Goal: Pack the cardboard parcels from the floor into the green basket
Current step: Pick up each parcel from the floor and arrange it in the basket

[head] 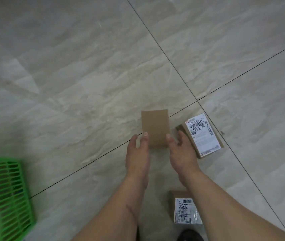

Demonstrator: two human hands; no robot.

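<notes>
Both hands are out over the tiled floor (86,75), and a plain cardboard parcel (155,127) sits between them, pinched at its near end. The left hand (137,153) has its thumb on the parcel's left edge, the right hand (181,153) curls fingers at the right edge; whether the parcel is lifted or resting on the floor is hard to tell. Just right of the right hand lies a labelled parcel (203,134), its near corner hidden behind the fingers. Under the right forearm, another labelled parcel (184,211) shows only in part, its print blurred. Far left of the left hand, the green basket (4,193) is cut off by the frame edge.
</notes>
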